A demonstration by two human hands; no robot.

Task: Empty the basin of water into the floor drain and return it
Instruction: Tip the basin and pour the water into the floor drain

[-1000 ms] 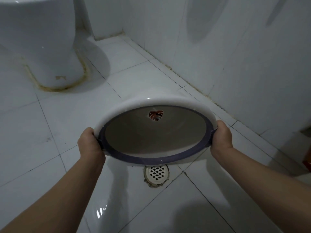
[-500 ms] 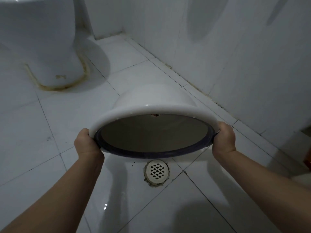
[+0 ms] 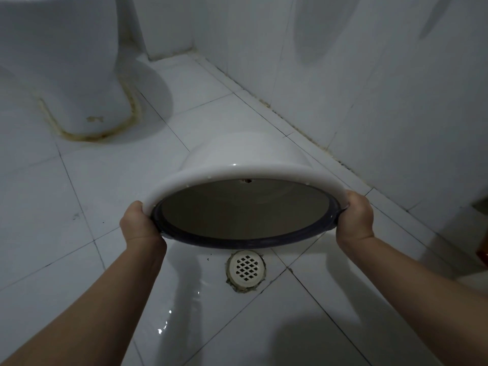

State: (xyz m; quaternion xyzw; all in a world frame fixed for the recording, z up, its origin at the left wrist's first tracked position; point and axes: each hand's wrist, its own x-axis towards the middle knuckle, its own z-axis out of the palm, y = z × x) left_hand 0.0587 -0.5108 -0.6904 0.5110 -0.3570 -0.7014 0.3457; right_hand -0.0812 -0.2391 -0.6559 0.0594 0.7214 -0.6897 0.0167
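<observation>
I held the white basin at frame centre, tipped steeply, mouth toward me, dark rim lowest. My left hand was closed on its left rim, my right hand closed on its right rim. The floor drain sat just below the rim. Wet sheen marked the tiles. A toilet base occupied the upper left.

Both bare forearms reach forward toward twelve o'clock. The left hand is curled closed at nine o'clock, the right hand closed at three o'clock, knuckles up, wrists straight, level with each other.
</observation>
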